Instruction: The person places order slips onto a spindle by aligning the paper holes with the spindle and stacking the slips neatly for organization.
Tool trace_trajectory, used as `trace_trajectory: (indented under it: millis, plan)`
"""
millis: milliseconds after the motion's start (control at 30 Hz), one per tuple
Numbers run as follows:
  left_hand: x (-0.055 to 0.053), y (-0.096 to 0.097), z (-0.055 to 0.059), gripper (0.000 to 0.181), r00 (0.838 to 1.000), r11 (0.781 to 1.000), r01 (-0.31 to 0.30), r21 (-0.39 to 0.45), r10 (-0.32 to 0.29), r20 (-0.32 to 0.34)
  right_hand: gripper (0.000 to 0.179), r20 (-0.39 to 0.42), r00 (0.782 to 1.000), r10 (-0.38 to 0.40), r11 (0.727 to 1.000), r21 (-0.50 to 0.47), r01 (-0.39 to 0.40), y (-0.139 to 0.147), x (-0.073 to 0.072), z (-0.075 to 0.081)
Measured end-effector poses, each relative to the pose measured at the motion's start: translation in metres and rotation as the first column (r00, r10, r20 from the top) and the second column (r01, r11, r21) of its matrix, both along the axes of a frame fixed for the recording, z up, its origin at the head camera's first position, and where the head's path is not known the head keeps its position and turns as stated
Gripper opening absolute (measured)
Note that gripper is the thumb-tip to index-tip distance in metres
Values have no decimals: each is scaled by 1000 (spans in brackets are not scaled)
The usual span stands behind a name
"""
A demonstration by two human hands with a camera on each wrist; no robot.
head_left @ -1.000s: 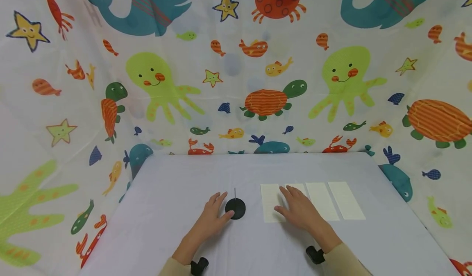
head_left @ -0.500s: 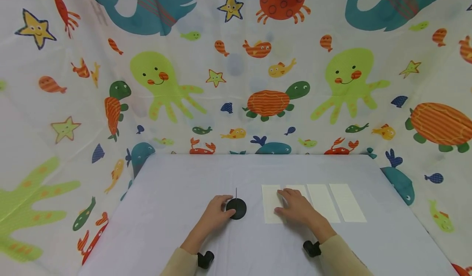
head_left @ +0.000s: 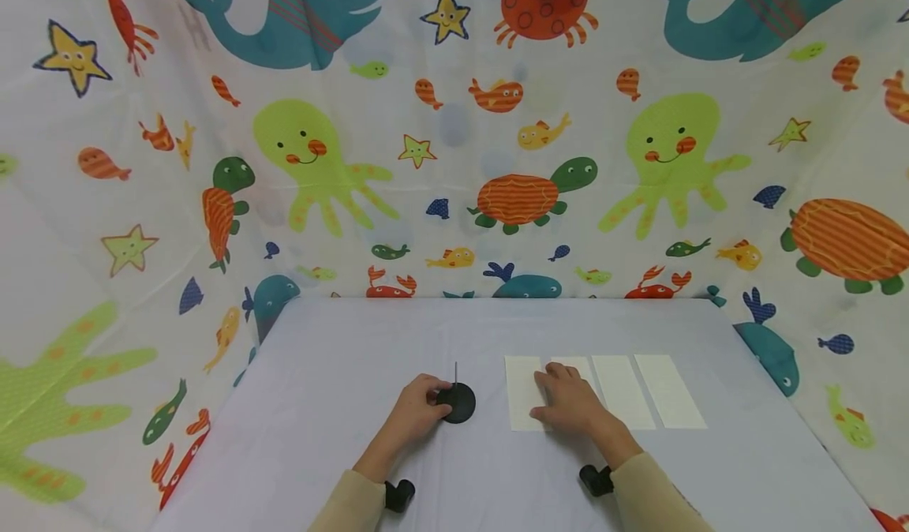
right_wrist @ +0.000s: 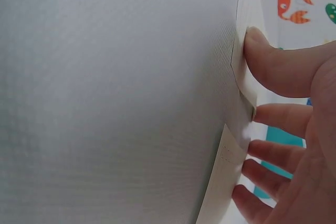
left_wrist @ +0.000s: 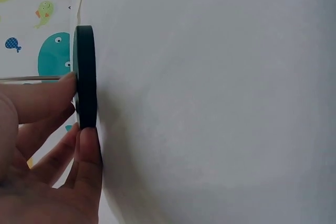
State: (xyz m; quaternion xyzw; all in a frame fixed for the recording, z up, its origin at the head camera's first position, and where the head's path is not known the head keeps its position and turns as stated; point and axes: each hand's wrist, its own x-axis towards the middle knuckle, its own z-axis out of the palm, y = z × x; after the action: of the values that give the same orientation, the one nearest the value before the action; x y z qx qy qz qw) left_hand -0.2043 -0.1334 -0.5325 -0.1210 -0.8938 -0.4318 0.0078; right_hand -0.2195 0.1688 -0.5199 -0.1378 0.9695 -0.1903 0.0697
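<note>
A paper spike [head_left: 461, 403], a flat black disc with a thin upright metal rod, stands on the white cloth. My left hand [head_left: 417, 410] grips its left side. In the left wrist view the thumb [left_wrist: 47, 95] lies over the disc near the rod, with fingers at the rim. My right hand [head_left: 571, 406] is over the two leftmost paper slips. In the right wrist view, its thumb [right_wrist: 278, 72] touches the leftmost slip [right_wrist: 247, 51], whose edge curves slightly. The index fingertip is right at that slip's corner, and the other fingertips reach the neighbouring slip [right_wrist: 223, 174].
Two more pale slips, the third [head_left: 623, 394] and the rightmost [head_left: 670, 390], lie in the same row to the right. White cloth [head_left: 341, 342] covers the table. A curtain [head_left: 454, 192] printed with sea animals hangs behind and at both sides.
My left hand has moved right, and its fingers have closed on the spike's base. My right hand has lowered slightly, its fingers coming down to the slips. The spike stays in place.
</note>
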Motion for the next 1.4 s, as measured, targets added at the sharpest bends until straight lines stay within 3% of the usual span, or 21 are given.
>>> trace_trajectory:
  millis: [333, 600, 967, 1167, 1400]
  plan:
    - [3, 2, 0, 33, 999, 1000, -3, -10, 2, -53, 62, -32, 999, 3, 1000, 25, -3, -3, 1, -4]
    - [4, 5, -3, 34, 998, 1000, -8, 11, 9, -62, 53, -29, 999, -23, 999, 40, 24, -11, 4, 1]
    - [7, 4, -3, 35, 999, 1000, -4, 18, 5, -50, 37, -152, 987, -52, 998, 26, 57, -17, 12, 3]
    - [7, 4, -2, 34, 998, 1000, -4, -9, 4, -64, 32, -68, 994, -83, 985, -156, 72, -18, 11, 5]
    - [8, 5, 0, 34, 998, 1000, -10, -13, 9, -62, 36, 40, 988, -148, 920, -361, 153, -19, 10, 3]
